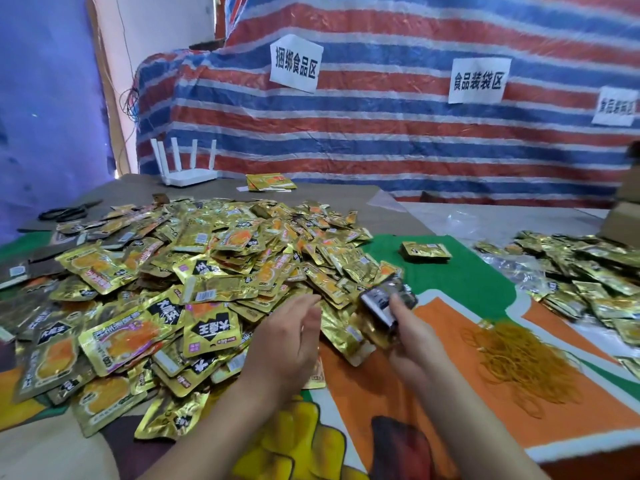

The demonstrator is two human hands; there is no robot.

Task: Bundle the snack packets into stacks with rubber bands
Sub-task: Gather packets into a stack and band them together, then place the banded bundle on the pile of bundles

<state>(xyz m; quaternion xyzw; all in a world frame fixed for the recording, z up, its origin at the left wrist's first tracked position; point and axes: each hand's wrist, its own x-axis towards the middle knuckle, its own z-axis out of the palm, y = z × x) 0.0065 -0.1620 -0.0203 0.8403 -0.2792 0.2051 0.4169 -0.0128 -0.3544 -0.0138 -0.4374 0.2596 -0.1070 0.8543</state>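
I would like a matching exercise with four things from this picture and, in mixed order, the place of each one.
Things:
1. scissors
2. router
3. rubber bands
4. stack

Places:
A. in the right hand
B. far left, beyond the packet pile
C. on the orange cloth, right of the hands
D. at the striped tarp, back of the table

Pairs: 1-B, 2-D, 3-C, 4-A

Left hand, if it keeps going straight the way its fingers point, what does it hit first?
Most likely the big pile of snack packets: the left hand points up and right onto its near edge, though depth is unclear.
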